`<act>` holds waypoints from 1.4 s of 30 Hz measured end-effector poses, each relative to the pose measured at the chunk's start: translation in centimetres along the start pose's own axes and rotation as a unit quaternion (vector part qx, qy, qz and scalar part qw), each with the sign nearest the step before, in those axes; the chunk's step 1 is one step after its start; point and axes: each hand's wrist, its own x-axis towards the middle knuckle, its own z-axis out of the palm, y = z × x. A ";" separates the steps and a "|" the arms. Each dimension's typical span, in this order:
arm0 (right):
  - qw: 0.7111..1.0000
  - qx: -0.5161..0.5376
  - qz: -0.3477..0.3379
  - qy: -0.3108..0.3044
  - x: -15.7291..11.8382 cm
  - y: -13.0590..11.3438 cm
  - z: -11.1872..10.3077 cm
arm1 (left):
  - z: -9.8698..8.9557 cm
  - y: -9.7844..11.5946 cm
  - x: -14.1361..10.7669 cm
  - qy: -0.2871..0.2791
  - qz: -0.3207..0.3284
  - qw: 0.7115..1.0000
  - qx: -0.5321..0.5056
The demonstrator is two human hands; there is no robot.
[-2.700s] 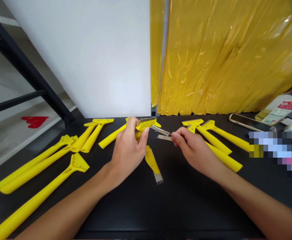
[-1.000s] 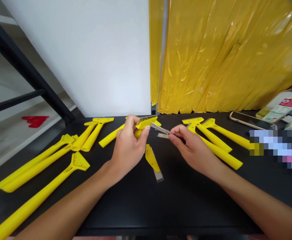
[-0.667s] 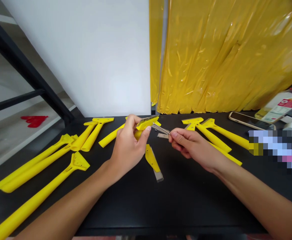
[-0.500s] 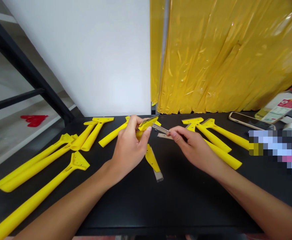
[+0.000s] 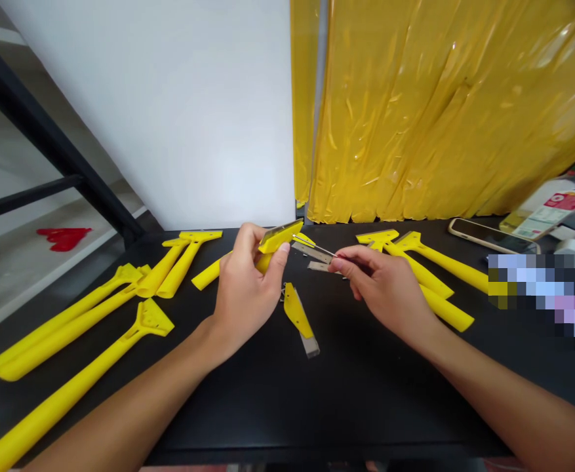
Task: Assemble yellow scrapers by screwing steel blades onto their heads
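My left hand (image 5: 248, 282) is closed around a yellow scraper head (image 5: 273, 244), a dark metal edge running along its top. Thumb and fingers of my right hand (image 5: 378, 275) pinch a thin metal rod (image 5: 319, 246), its far end reaching close to the scraper head; whether they touch I cannot tell. Flat metal blades (image 5: 322, 267) lie on the table just beyond my right fingertips. Between my hands and nearer to me, a loose yellow plate (image 5: 298, 311) rests over a grey blade (image 5: 311, 346).
Several yellow scrapers (image 5: 154, 318) lie on the black table (image 5: 267, 406) to the left, with more scrapers (image 5: 427, 278) at right. A phone (image 5: 494, 236) lies at the back right. A white panel (image 5: 208, 131) and yellow plastic wrapping (image 5: 415, 131) stand behind.
My left hand has shifted slightly left with the scraper head, which is tilted more. The metal rod has drawn slightly away from it and now shows as a thin line.
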 end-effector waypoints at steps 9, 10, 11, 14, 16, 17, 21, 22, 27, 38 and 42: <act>0.980 0.149 0.048 -0.121 0.1 -0.4 -0.4 | -0.1 0.0 0.1 -0.003 0.018 1.000 0.019; 0.969 0.188 0.079 -0.139 0.2 -0.3 -0.4 | -0.2 0.0 0.1 -0.006 0.020 1.000 0.020; 0.956 0.224 0.106 -0.153 0.3 -0.2 -0.4 | -0.2 0.0 0.1 -0.010 0.022 1.000 0.019; 0.916 0.312 0.160 -0.193 0.5 0.0 -0.6 | -0.2 0.0 0.2 -0.018 0.022 1.000 0.012; 0.887 0.359 0.186 -0.223 0.5 0.2 -0.7 | -0.2 0.0 0.2 -0.016 0.021 1.000 0.008; 0.871 0.379 0.199 -0.240 0.6 0.2 -0.7 | -0.2 -0.1 0.2 -0.015 0.022 1.000 0.007; 0.824 0.424 0.240 -0.288 0.6 0.2 -0.6 | -0.2 -0.3 0.5 -0.024 0.036 0.999 0.006; 0.830 0.418 0.238 -0.283 0.5 0.2 -0.6 | -0.2 -0.4 0.6 -0.023 0.042 0.999 0.011; 0.887 0.365 0.162 -0.234 0.1 -0.4 -0.3 | -0.7 -0.9 1.3 0.048 0.107 0.990 0.072; 0.829 0.482 0.200 -0.200 -0.3 -0.4 1.5 | 0.4 -0.7 -0.9 -0.156 0.359 0.903 0.176; 0.868 0.432 0.208 -0.132 0.1 -0.1 1.2 | -0.4 0.1 0.5 -0.230 0.281 0.929 0.075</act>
